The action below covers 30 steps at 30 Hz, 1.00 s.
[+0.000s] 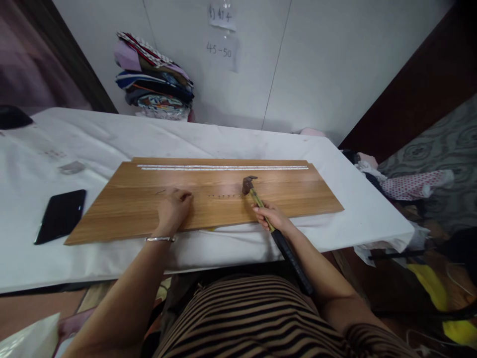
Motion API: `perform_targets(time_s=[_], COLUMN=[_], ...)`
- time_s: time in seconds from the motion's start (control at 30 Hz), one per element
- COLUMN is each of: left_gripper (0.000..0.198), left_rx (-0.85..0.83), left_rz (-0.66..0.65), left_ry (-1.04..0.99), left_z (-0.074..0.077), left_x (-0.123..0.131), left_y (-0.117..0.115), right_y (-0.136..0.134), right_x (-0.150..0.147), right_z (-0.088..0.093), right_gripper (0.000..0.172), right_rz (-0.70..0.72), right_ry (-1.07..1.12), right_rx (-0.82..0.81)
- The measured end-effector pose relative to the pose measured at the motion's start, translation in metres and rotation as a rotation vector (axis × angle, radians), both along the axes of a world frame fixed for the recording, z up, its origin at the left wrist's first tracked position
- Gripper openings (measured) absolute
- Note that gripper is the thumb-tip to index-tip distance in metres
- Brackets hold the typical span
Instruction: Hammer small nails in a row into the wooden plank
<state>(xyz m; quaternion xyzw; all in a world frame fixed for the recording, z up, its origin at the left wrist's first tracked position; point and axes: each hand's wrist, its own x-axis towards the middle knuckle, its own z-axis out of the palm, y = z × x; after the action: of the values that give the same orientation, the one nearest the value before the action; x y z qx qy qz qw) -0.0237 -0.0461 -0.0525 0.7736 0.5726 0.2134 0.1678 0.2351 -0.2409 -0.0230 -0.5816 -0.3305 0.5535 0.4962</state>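
A wide wooden board [223,219] lies on the white-covered table. My right hand [273,217] is wrapped round the yellow shaft of a claw hammer [258,201], its black grip pointing back towards me. The hammer's head is over the board, at the right end of a short row of nails [223,196]. To the left of that row, my left hand [174,206] rests low over the board with fingertips pinched together. What they hold, if anything, is too small to make out. A thin dark sliver, perhaps a nail [160,192], lies just left of this hand.
Two white measuring strips [223,168] run along the board's far edge. A black phone or tablet [61,216] lies on the table [257,144] to the left, with a small clear plastic piece [72,167] behind it. Folded clothes [154,77] are stacked against the wall.
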Motion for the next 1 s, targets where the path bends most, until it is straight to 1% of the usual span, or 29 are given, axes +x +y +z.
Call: perform_targets(time_s=[0.17, 0.37, 0.47, 0.63, 0.83, 1.0], left_gripper=[0.028, 0.025, 0.026, 0.027, 0.025, 0.025], left_rx=[0.001, 0.016, 0.001, 0.003, -0.002, -0.017], left_rz=[0.009, 0.016, 0.028, 0.012, 0.024, 0.039], left_ry=[-0.001, -0.056, -0.065, -0.106, -0.111, -0.090], left_z=[-0.0010, -0.0043, -0.0040, -0.0032, 0.0008, 0.0055], left_x=[0.0003, -0.0003, -0.0005, -0.0016, 0.0002, 0.0017], left_y=[0.0008, 0.0026, 0.0027, 0.0021, 0.0005, -0.0020], right_y=[0.0000, -0.0003, -0.0003, 0.0004, -0.0003, 0.0004], right_x=[-0.0006, 0.0004, 0.0004, -0.0005, -0.0003, -0.0008], right_z=[0.0009, 0.0004, 0.0012, 0.0014, 0.0034, 0.0023], right_gripper=[0.045, 0.043, 0.043, 0.042, 0.044, 0.043], right_rz=[0.006, 0.024, 0.022, 0.020, 0.016, 0.018], right_ry=[-0.007, 0.009, 0.013, -0.007, -0.009, -0.017], right_rx=[-0.017, -0.012, -0.007, -0.028, -0.023, -0.035])
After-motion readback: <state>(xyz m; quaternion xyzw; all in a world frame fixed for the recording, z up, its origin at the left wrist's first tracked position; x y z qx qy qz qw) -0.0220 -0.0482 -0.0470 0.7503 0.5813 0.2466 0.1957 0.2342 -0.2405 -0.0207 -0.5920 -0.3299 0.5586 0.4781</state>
